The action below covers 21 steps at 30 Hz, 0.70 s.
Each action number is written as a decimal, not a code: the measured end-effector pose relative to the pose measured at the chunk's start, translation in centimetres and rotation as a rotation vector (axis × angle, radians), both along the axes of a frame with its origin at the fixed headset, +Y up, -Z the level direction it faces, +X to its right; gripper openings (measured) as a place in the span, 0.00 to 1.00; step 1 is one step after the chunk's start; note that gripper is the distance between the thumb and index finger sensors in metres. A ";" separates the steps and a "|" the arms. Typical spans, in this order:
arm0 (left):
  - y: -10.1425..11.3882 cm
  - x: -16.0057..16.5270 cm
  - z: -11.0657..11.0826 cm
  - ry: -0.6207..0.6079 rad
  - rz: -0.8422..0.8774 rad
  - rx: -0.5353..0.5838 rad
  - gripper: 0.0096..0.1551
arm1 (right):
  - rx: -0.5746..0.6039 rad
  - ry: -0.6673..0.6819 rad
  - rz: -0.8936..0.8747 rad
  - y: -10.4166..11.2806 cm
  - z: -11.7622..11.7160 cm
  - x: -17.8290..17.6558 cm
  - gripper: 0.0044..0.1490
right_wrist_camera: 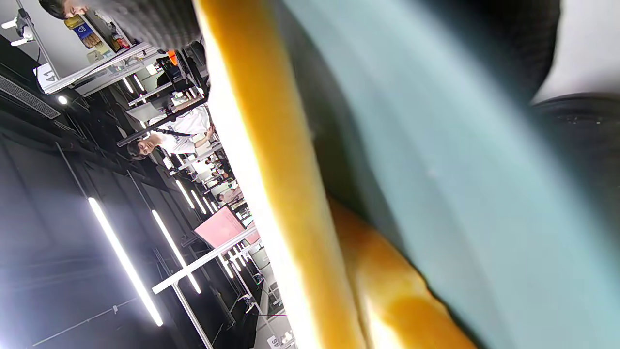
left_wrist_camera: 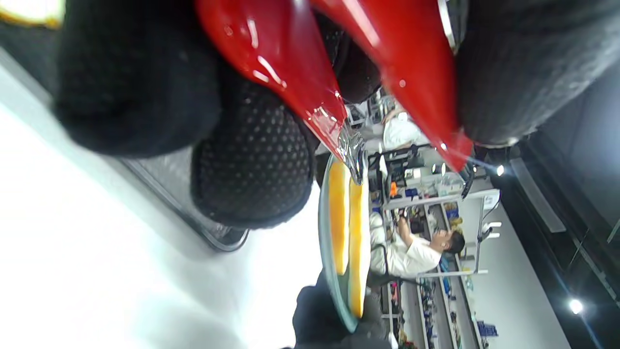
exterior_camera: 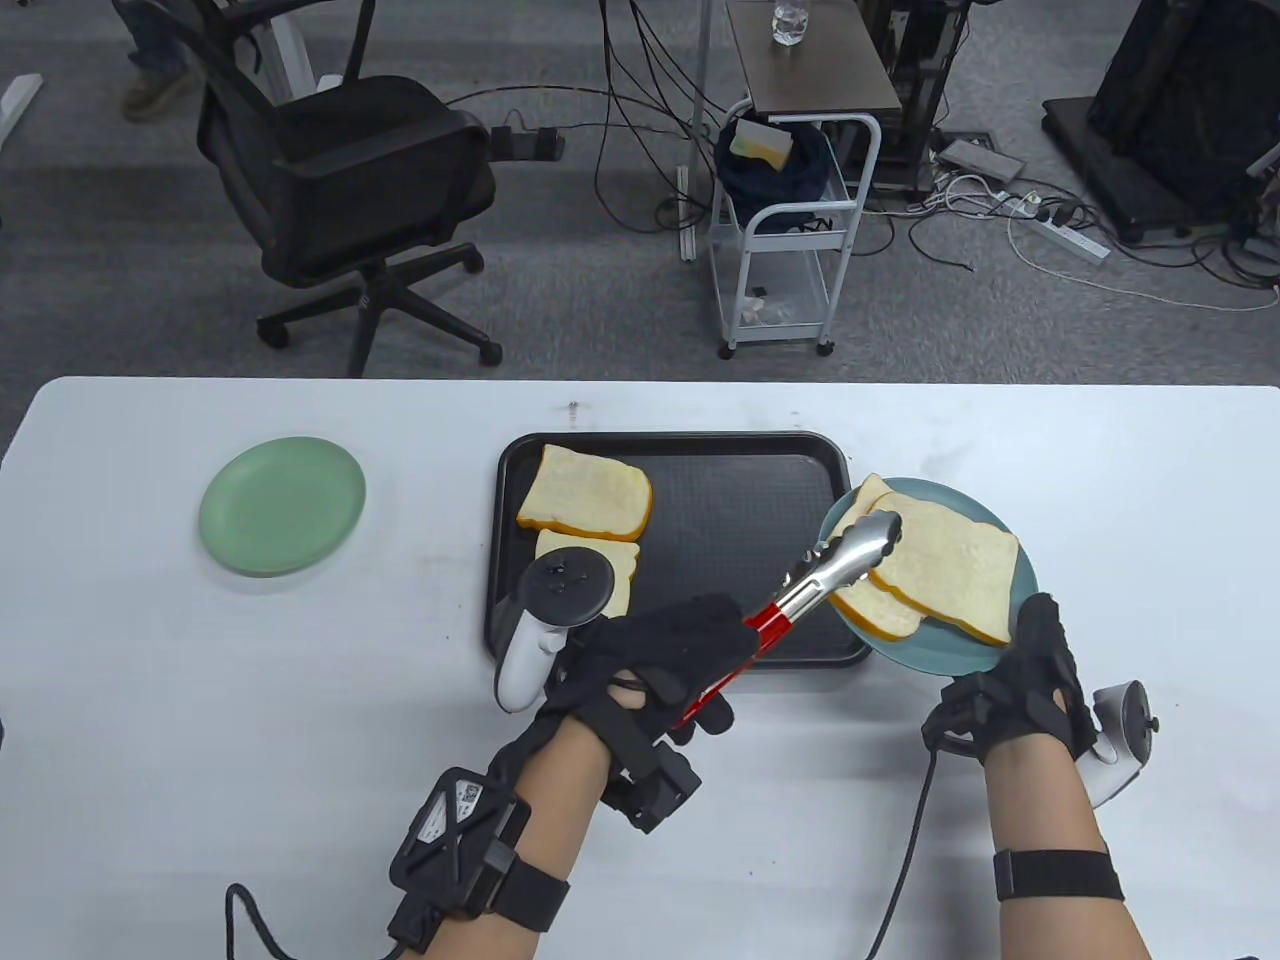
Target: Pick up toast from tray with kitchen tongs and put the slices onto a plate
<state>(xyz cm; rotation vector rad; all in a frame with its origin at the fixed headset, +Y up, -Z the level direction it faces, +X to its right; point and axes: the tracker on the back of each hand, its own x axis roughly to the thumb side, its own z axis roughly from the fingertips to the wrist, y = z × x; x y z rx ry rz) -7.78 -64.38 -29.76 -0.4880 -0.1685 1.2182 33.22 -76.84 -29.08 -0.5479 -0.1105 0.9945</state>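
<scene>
My left hand (exterior_camera: pixel 665 650) grips the red handles of the metal tongs (exterior_camera: pixel 835 570). The tong tips lie over two toast slices (exterior_camera: pixel 945 575) on a pale blue plate (exterior_camera: pixel 925 655). My right hand (exterior_camera: pixel 1030 680) holds that plate by its near rim, raised over the tray's right edge. Two more toast slices (exterior_camera: pixel 585 495) lie at the left of the black tray (exterior_camera: pixel 720 545). In the left wrist view the red tong handles (left_wrist_camera: pixel 300 82) run between my gloved fingers (left_wrist_camera: pixel 252 169) toward the plate (left_wrist_camera: pixel 323 232) seen edge-on. The right wrist view shows the toast crust (right_wrist_camera: pixel 271 160) and plate (right_wrist_camera: pixel 436 169) close up.
A green plate (exterior_camera: pixel 282 506) sits on the white table (exterior_camera: pixel 200 720) to the left of the tray. Beyond the far table edge stand an office chair (exterior_camera: pixel 350 190) and a white trolley (exterior_camera: pixel 790 240) among floor cables.
</scene>
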 end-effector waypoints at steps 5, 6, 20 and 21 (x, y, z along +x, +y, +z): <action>2.6 -3.8 -0.1 0.104 0.014 0.069 0.45 | 0.000 0.000 -0.018 0.0 0.0 -0.1 0.31; 2.9 -4.9 -0.1 0.133 0.021 0.073 0.45 | 0.001 0.001 -0.018 0.0 0.0 -0.1 0.31; -5.4 -14.5 -0.7 0.438 -0.092 -0.095 0.45 | 0.001 0.008 -0.013 -0.3 -0.1 0.0 0.31; -6.4 -14.9 -0.7 0.451 -0.114 -0.116 0.45 | 0.000 0.008 -0.011 -0.2 0.0 0.0 0.31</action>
